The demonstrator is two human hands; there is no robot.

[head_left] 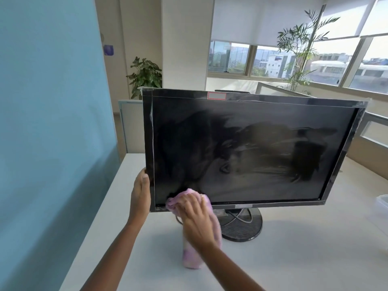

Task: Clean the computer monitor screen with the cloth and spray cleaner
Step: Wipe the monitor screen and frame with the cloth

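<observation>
I saw the left hand (140, 194) grip the left edge of the monitor (252, 154) at mid frame; the right hand (195, 219), fingers (187, 202) spread flat, pressed the pink cloth (171, 204) on its lower left corner.

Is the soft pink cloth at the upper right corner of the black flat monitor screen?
No, the right hand presses the pink cloth on the screen's lower left corner.

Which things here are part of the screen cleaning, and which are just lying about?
In the job: monitor; pink cloth under the right hand; left hand steadying its edge; pink bottle, probably the cleaner.
Just there: clear plastic container; potted plant; tall palm.
</observation>
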